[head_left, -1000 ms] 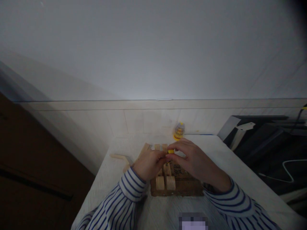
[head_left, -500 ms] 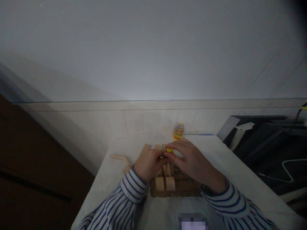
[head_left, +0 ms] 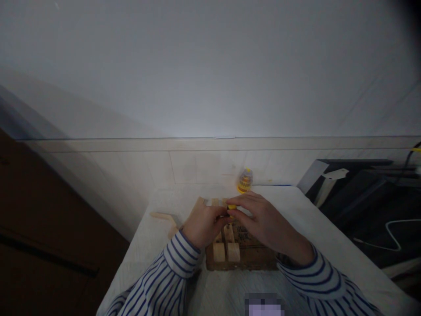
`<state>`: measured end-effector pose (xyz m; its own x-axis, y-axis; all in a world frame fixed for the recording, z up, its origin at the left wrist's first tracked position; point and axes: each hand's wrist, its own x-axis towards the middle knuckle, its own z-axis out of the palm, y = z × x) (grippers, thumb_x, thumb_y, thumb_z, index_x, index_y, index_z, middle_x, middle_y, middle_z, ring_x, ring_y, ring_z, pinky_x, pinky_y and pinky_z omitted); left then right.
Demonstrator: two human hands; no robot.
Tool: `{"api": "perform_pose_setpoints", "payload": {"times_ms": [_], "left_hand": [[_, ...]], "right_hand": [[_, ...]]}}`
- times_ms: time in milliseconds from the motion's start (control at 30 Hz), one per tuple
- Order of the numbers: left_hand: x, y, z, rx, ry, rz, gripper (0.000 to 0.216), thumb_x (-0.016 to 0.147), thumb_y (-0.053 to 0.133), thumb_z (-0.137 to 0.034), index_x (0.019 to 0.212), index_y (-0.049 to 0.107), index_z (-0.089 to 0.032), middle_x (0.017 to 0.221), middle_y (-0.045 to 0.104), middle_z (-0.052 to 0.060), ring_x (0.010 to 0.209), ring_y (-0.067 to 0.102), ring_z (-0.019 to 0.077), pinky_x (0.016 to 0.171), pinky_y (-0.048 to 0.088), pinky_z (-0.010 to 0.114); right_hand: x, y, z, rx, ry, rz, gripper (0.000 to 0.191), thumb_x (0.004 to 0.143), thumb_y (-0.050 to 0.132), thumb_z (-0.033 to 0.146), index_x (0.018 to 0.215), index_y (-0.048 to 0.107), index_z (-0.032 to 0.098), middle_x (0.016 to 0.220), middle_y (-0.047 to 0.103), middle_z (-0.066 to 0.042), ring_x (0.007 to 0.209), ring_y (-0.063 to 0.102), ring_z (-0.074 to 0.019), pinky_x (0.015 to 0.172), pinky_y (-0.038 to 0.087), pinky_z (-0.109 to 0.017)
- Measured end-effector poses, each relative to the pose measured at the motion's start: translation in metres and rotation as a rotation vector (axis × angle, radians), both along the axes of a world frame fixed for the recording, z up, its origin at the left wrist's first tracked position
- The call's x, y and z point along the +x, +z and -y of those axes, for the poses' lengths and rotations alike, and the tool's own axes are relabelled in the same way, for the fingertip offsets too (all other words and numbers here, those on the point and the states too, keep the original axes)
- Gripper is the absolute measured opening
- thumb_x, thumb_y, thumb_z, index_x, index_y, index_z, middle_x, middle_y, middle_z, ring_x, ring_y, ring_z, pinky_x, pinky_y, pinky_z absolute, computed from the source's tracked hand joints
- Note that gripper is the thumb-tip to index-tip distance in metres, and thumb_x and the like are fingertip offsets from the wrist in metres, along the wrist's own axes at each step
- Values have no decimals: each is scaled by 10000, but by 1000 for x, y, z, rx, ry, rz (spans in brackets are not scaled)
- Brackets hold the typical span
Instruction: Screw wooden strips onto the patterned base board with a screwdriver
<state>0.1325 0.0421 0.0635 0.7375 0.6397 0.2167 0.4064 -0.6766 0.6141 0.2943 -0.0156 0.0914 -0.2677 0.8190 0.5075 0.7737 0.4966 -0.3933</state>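
Above the wooden pieces, my right hand (head_left: 259, 217) pinches a small yellow-and-black piece (head_left: 232, 207) that resembles a screwdriver handle; the fingers cover most of it. My left hand (head_left: 205, 224) is closed at the piece's left end, thumb and fingers together, and what they grip is hidden. Below lie two pale wooden strips with blocks at their near ends, the left block (head_left: 219, 253) and the right block (head_left: 233, 253). They rest side by side on a brown board (head_left: 258, 259) with dark printed writing.
A clear, tapered container with yellow contents (head_left: 245, 181) stands at the table's back edge. An angled wooden piece (head_left: 164, 217) lies left of my left hand. Dark panels (head_left: 362, 193) and a white cable (head_left: 394, 237) are to the right, with a wall (head_left: 204, 166) behind the white table (head_left: 144, 250).
My right fingers have shifted slightly around the yellow-and-black piece, and more of the board's writing shows. My left hand has hardly moved.
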Motion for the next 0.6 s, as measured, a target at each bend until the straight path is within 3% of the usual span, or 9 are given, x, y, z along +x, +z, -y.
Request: {"api": "perform_pose_setpoints", "payload": {"times_ms": [233, 600], "left_hand": [[0, 1, 2, 27, -57, 22, 179, 857, 480, -234, 936, 639, -203, 897, 668, 26, 859, 576, 158, 769, 434, 254], [0, 1, 2, 72, -47, 1, 193, 862, 465, -220, 960, 630, -207, 886, 672, 18, 832, 580, 159, 798, 422, 274]], "right_hand": [[-1, -1, 1, 21, -61, 16, 123, 818, 557, 264, 903, 607, 191, 873, 658, -57, 849, 588, -208, 781, 450, -385], [-1, 0, -1, 21, -73, 27, 92, 817, 560, 266, 864, 583, 190, 833, 627, -53, 815, 564, -208, 749, 442, -375]]}}
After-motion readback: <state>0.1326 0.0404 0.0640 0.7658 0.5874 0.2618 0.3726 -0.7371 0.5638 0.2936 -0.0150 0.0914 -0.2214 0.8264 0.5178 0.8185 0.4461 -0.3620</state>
